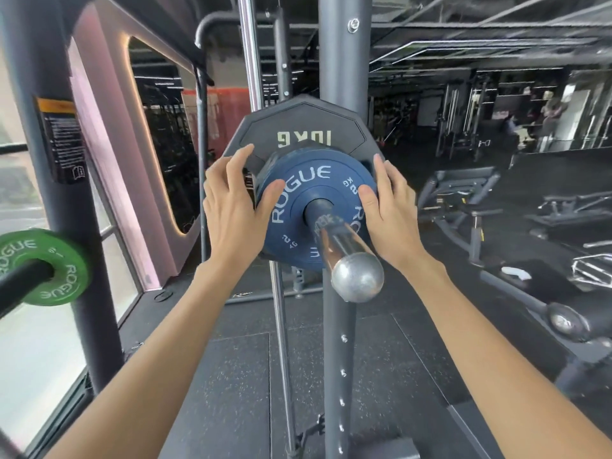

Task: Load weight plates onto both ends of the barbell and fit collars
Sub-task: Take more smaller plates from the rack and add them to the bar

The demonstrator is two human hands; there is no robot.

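The barbell's chrome sleeve [347,256] points toward me from the rack. A black 10 kg plate [298,127] sits far back on it, with a blue 2 kg plate [298,200] right in front of it. My left hand [231,207] holds the blue plate's left rim, thumb on its face and fingers reaching behind toward the black plate. At the right rim my right hand [387,207] holds it the same way, thumb on the face. No collar shows on the sleeve.
A green plate [49,270] hangs on a black peg at the left beside a rack upright [66,210]. Another upright [341,61] rises behind the plates. Benches [463,183] and a second bar end [563,321] lie to the right on black rubber flooring.
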